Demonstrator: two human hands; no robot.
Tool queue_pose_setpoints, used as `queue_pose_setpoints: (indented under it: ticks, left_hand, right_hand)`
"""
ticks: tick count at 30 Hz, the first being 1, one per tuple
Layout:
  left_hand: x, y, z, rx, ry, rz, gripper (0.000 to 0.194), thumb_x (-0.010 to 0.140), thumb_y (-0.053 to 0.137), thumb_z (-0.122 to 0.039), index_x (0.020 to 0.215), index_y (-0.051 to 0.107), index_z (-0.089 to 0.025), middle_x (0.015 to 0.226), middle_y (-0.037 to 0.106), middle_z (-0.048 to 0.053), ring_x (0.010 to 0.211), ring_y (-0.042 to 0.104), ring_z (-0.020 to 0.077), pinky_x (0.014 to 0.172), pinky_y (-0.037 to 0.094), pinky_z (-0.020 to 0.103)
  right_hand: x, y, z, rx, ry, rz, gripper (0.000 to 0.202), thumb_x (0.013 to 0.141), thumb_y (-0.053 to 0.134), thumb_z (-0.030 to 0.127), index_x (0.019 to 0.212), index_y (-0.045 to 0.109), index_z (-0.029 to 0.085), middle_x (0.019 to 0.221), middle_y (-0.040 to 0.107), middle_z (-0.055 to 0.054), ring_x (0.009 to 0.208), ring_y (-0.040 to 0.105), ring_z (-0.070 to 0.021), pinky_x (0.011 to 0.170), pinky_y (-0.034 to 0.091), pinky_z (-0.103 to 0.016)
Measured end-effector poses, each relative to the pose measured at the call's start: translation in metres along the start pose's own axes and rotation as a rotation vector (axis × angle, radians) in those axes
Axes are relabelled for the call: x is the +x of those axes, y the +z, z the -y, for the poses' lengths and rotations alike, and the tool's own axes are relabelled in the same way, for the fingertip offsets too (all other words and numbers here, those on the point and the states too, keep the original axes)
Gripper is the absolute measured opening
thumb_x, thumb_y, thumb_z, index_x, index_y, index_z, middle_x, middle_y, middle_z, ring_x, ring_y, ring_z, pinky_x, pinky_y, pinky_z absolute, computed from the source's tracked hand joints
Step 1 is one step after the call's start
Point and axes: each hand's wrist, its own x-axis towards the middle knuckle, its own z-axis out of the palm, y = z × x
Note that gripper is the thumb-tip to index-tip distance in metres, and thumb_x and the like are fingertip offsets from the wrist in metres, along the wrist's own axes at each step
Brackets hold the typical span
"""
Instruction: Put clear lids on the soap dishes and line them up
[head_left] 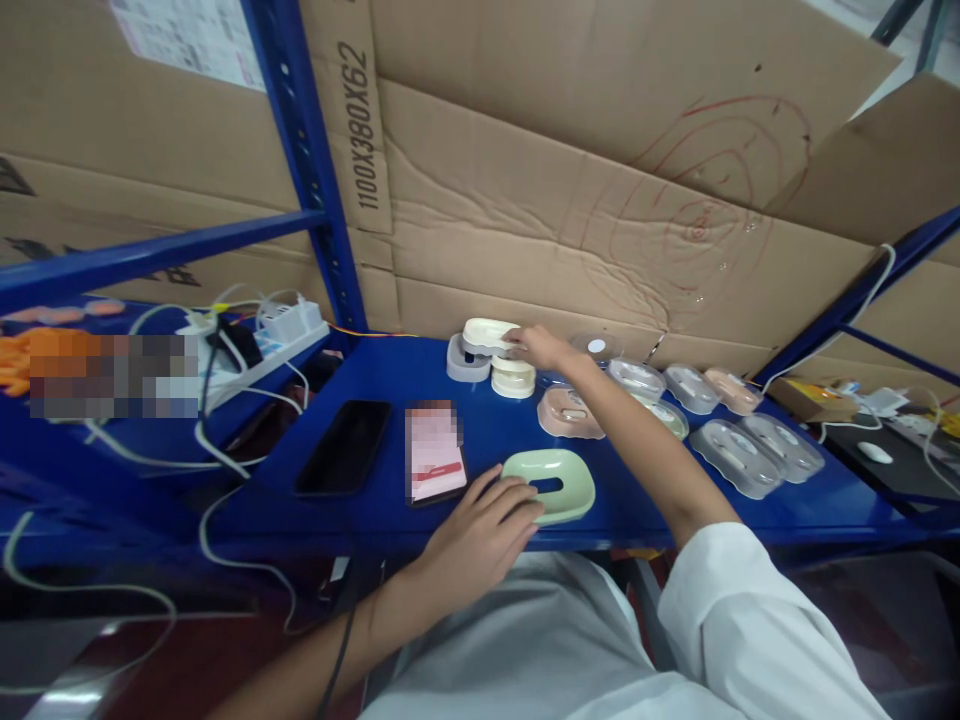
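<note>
My left hand (491, 525) lies over the left side of a light green oval dish (574, 490) with a dark slot in its middle, near the shelf's front edge. Its fingers curl over the rim. Farther back, my right hand (538, 347) reaches to a cream oval piece (487, 334), its fingers at the right end. That piece rests above a grey piece (466, 362) and beside a stack of cream pieces (514, 378). Just right of these sits a pink dish in clear packaging (571, 412).
Several clear-packed dishes, such as a grey one (735, 455), cover the right of the blue shelf (480, 425). Left of the green dish lie a lit phone (436, 455) and a dark phone (345, 447). A power strip (289, 340) with cables stands at the left; cardboard backs the shelf.
</note>
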Motion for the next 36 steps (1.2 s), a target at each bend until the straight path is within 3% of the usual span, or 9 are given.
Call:
queue_pose_setpoints:
  ticks: [3, 6, 9, 12, 16, 21, 26, 30, 36]
  left_hand:
    - [-0.001, 0.002, 0.001, 0.0, 0.004, -0.022, 0.021, 0.108, 0.054, -0.019, 0.122, 0.069, -0.021, 0.121, 0.076, 0.005, 0.125, 0.068, 0.0237, 0.124, 0.043, 0.05]
    - [-0.001, 0.002, 0.0, 0.0, 0.009, -0.084, 0.02, 0.107, 0.056, -0.017, 0.121, 0.069, -0.02, 0.118, 0.077, 0.004, 0.122, 0.07, 0.0223, 0.124, 0.044, 0.048]
    - [-0.003, 0.0, -0.002, -0.051, 0.028, -0.233, 0.021, 0.105, 0.058, -0.012, 0.122, 0.069, -0.019, 0.115, 0.079, 0.004, 0.118, 0.071, 0.0196, 0.126, 0.042, 0.045]
    - [-0.005, 0.0, -0.003, -0.125, 0.03, -0.408, 0.027, 0.102, 0.062, -0.006, 0.126, 0.067, -0.017, 0.117, 0.079, 0.006, 0.119, 0.071, 0.0196, 0.128, 0.04, 0.047]
    - [-0.006, 0.002, -0.002, -0.173, -0.027, -0.463, 0.03, 0.1, 0.063, -0.004, 0.126, 0.066, -0.018, 0.12, 0.077, 0.007, 0.12, 0.07, 0.0199, 0.128, 0.041, 0.05]
    - [-0.003, 0.004, -0.002, -0.117, -0.126, -0.333, 0.024, 0.103, 0.061, -0.008, 0.123, 0.066, -0.02, 0.119, 0.074, 0.006, 0.115, 0.07, 0.0189, 0.128, 0.04, 0.049]
    - [0.002, 0.005, -0.004, 0.005, -0.139, -0.167, 0.022, 0.107, 0.056, -0.012, 0.123, 0.067, -0.019, 0.115, 0.073, 0.006, 0.114, 0.07, 0.0193, 0.127, 0.042, 0.047]
    - [0.003, 0.009, -0.005, 0.106, -0.109, -0.085, 0.028, 0.107, 0.06, -0.024, 0.134, 0.066, -0.021, 0.133, 0.068, 0.012, 0.127, 0.066, 0.0272, 0.121, 0.049, 0.05]
    - [0.002, 0.011, 0.0, 0.118, -0.095, -0.059, 0.034, 0.106, 0.061, -0.026, 0.14, 0.065, -0.023, 0.147, 0.062, 0.015, 0.14, 0.059, 0.0335, 0.117, 0.054, 0.053]
  right_hand:
    - [-0.003, -0.006, 0.004, -0.003, 0.026, -0.043, 0.029, 0.101, 0.064, 0.02, 0.129, 0.074, 0.019, 0.134, 0.076, -0.013, 0.121, 0.072, -0.0292, 0.103, 0.053, -0.038]
    - [-0.035, -0.023, -0.003, 0.011, 0.018, -0.129, 0.031, 0.103, 0.058, 0.018, 0.132, 0.07, 0.018, 0.14, 0.072, -0.013, 0.128, 0.068, -0.0284, 0.106, 0.051, -0.038]
    - [-0.111, -0.034, -0.007, 0.042, -0.079, -0.308, 0.025, 0.105, 0.06, 0.025, 0.126, 0.071, 0.017, 0.127, 0.076, -0.013, 0.12, 0.07, -0.0278, 0.105, 0.052, -0.04]
    - [-0.208, -0.023, 0.004, 0.012, -0.078, -0.453, 0.023, 0.107, 0.058, 0.028, 0.126, 0.07, 0.021, 0.119, 0.077, -0.011, 0.113, 0.071, -0.0285, 0.098, 0.054, -0.043]
    - [-0.286, 0.018, 0.038, 0.009, -0.065, -0.333, 0.022, 0.108, 0.056, 0.02, 0.126, 0.067, 0.024, 0.12, 0.076, -0.009, 0.109, 0.071, -0.0273, 0.09, 0.055, -0.043]
    - [-0.289, 0.061, 0.064, 0.14, -0.144, -0.363, 0.02, 0.107, 0.058, 0.016, 0.123, 0.067, 0.024, 0.121, 0.075, -0.009, 0.119, 0.07, -0.0267, 0.1, 0.054, -0.047]
    - [-0.29, 0.069, 0.062, 0.275, -0.068, -0.547, 0.032, 0.103, 0.064, 0.021, 0.134, 0.062, 0.026, 0.135, 0.066, -0.014, 0.144, 0.056, -0.0322, 0.113, 0.052, -0.053]
    - [-0.286, 0.063, 0.061, 0.303, -0.018, -0.344, 0.048, 0.106, 0.063, 0.033, 0.153, 0.052, 0.029, 0.168, 0.044, -0.013, 0.158, 0.04, -0.0325, 0.125, 0.044, -0.054]
    - [-0.284, 0.064, 0.06, 0.37, 0.032, -0.311, 0.032, 0.109, 0.058, 0.035, 0.14, 0.063, 0.027, 0.16, 0.054, -0.012, 0.148, 0.054, -0.0264, 0.121, 0.05, -0.046]
